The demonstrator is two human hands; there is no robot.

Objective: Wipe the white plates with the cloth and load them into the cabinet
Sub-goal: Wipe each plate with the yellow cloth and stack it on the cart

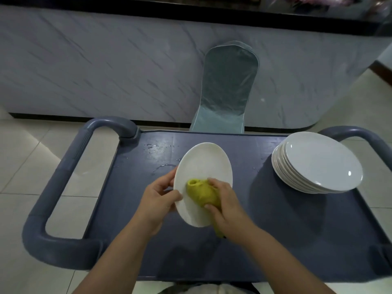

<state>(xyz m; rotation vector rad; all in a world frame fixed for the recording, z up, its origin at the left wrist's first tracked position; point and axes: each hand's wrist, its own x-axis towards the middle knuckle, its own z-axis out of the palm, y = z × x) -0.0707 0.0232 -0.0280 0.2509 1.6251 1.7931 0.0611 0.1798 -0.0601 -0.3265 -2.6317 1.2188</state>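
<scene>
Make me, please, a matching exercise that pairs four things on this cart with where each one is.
Things:
1. cloth
2. single plate
3. plate stack
4. water drops

Places:
A. at the right end of the cart
B. tilted, gripped at its rim by the left hand
C. bunched under the right hand, pressed on the plate
D. scattered on the cart top beyond the left hand

Pairs: 1-C, 2-B, 3-A, 4-D.
</scene>
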